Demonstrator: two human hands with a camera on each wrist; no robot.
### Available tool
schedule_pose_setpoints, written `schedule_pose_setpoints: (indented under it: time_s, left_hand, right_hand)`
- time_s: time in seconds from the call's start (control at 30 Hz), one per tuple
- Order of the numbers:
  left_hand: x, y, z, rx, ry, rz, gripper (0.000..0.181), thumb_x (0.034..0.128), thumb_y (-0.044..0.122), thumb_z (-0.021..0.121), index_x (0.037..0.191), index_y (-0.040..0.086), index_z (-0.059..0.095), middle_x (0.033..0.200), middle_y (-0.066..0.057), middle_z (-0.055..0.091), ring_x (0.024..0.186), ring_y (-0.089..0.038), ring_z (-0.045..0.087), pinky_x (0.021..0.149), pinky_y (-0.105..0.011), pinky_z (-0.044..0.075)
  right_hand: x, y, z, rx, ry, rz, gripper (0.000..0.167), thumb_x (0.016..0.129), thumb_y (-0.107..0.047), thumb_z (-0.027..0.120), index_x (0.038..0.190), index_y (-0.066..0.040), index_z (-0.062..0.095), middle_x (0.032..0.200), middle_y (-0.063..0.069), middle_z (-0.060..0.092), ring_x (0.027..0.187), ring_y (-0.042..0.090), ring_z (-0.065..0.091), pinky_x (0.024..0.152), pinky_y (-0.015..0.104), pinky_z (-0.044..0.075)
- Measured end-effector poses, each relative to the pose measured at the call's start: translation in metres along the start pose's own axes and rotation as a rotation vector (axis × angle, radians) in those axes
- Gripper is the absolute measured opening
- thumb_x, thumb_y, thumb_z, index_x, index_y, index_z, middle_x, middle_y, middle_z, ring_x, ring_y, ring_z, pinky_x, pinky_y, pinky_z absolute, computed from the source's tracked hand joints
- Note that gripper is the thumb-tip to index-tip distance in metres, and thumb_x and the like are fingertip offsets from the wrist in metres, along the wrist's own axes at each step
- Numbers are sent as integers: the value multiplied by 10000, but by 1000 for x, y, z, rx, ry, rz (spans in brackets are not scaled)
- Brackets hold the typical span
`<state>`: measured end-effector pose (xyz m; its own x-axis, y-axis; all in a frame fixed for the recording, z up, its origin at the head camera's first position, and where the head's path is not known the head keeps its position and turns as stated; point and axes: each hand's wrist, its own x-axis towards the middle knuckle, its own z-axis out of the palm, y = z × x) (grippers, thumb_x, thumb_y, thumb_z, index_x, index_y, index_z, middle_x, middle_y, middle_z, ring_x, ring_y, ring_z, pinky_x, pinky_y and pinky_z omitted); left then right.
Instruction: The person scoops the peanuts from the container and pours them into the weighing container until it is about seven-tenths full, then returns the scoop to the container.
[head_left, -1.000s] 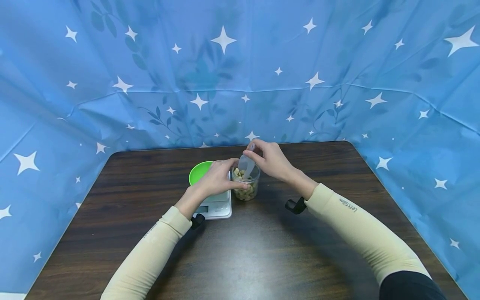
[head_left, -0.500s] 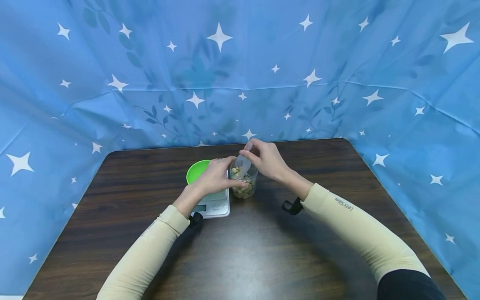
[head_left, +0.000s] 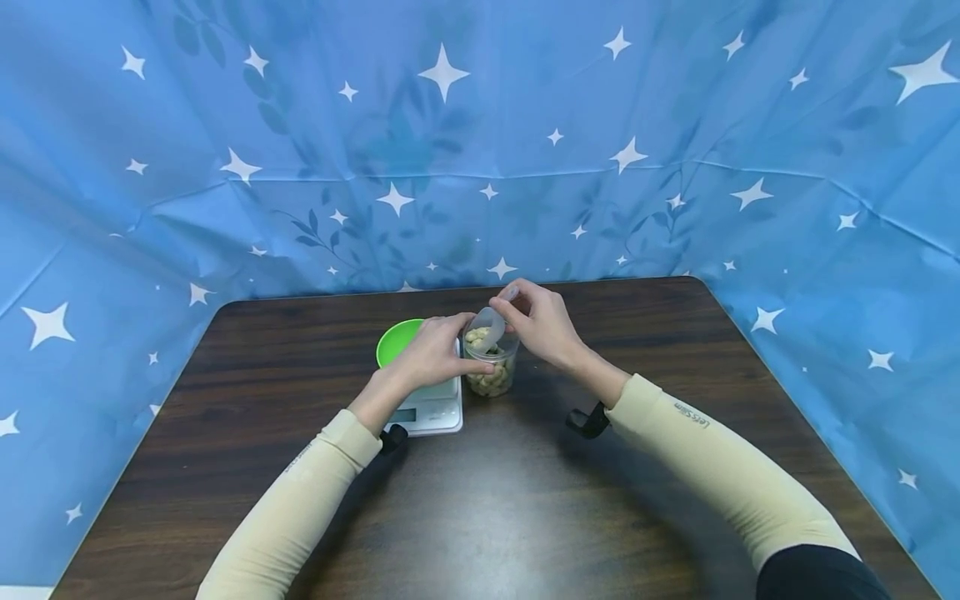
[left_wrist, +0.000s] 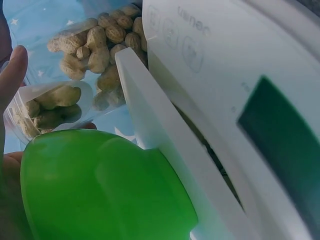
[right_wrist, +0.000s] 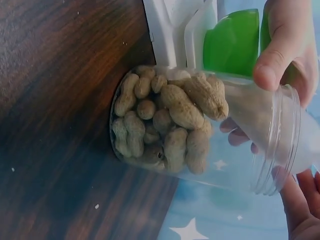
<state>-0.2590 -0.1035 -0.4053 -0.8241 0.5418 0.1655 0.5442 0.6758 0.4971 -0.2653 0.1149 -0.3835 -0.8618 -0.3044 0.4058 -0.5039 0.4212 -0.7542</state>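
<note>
The left hand (head_left: 435,354) holds the jar (head_left: 512,352) near its rim, with the thumb on the near side and the fingers round the far left side. The right hand (head_left: 542,321) pinches the upper end of the scoop (head_left: 491,325) between thumb and fingers, above the right far side of the mouth. The jar stands upright on the table (head_left: 480,500), just to the right of the scale (head_left: 438,417), and the peanuts (right_wrist: 182,107) lie in its lower part.

Half a second ago the scoop pointed down into the jar and showed itself narrow. Now it is turned, so its broad face is seen, and it leans to the left across the mouth. Pale peanuts now show beside its left edge. The left wrist view also shows peanuts at the scoop; whether they all lie in it or partly show through it, I cannot tell.

The left hand has kept its hold on the jar. The green bowl (head_left: 397,340) remains on the scale, left of the jar, partly hidden by this hand. The blue cloth (head_left: 480,125) hangs behind the far table edge, as before.
</note>
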Motion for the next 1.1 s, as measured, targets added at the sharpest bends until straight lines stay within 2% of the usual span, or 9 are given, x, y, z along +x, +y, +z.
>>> schedule_pose_setpoints:
  time_s: [0.1,0.2,0.33,0.47,0.57,0.73,1.1]
  left_hand:
    - [0,0,-1,-4,1,-4,811,829,516,839,1429,51,554,1205,-22,675,1106,-250,638,1015,-478,440]
    - [0,1,-1,-5,-4,-16,817,827,516,840,1433,51,552,1206,-25,677,1129,-271,625,1050,-495,405]
    - [0,1,-1,-4,-4,-26,819,824,520,840,1433,53,555,1202,-25,680,1132,-264,621,1066,-505,386]
    - [1,0,-1,4,1,-26,825,819,532,840,1429,54,557,1203,-31,682,1133,-261,625,1067,-500,389]
    - [1,0,-1,11,-3,-32,850,818,544,836,1443,46,544,1232,-46,676,1170,-279,611,1080,-504,377]
    - [0,1,-1,5,-6,-42,866,816,541,838,1456,44,533,1260,-53,669,1205,-290,595,1094,-510,360]
    - [0,2,-1,2,-10,-41,874,823,541,829,1470,42,519,1327,-81,641,1237,-301,579,1105,-520,348]
  right_hand:
    - [-3,2,0,81,32,6,197,1045,-296,635,1034,-108,694,927,24,711,724,202,706,656,355,591]
    - [-6,6,-2,193,71,31,245,1049,-270,631,1067,-33,691,978,102,703,831,228,718,708,364,610]
    - [-10,12,-5,317,107,67,264,1052,-202,623,1112,52,665,1047,207,682,964,320,705,761,374,607]
    - [-12,15,-6,397,124,92,253,1061,-138,596,1151,93,642,1110,272,666,1037,383,679,814,449,592]
    - [-14,18,-6,440,137,99,256,1066,-114,578,1174,113,626,1136,294,649,1060,373,673,828,469,586]
    - [-16,22,-5,470,174,103,251,1069,-134,577,1165,93,624,1116,272,653,1044,279,693,813,392,596]
    - [-23,29,-6,548,256,165,254,1061,-193,598,1139,46,636,1049,122,685,995,180,696,779,337,598]
